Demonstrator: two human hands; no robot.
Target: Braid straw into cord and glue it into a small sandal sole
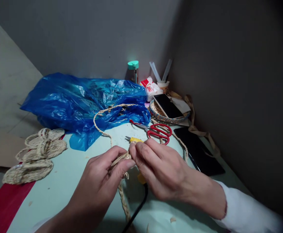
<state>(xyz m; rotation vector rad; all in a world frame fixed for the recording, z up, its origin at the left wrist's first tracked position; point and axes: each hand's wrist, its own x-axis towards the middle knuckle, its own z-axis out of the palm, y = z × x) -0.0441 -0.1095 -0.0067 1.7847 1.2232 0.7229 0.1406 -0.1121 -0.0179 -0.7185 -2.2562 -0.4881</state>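
Note:
My left hand is closed, pinching a braided straw rope between thumb and fingers. My right hand is closed too, its fingertips pressed against the same rope end right beside the left thumb. A yellow tool with a metal tip pokes out just beyond my right fingers, and a black cable runs from under that hand toward me. The rope loops back across the table into a blue plastic bag. Whether my right hand also holds the yellow tool is hidden.
Red-handled scissors lie just beyond my hands. Coiled straw pieces sit at the left. A woven tray with a phone, a second dark phone, a teal-capped bottle and glue sticks crowd the corner.

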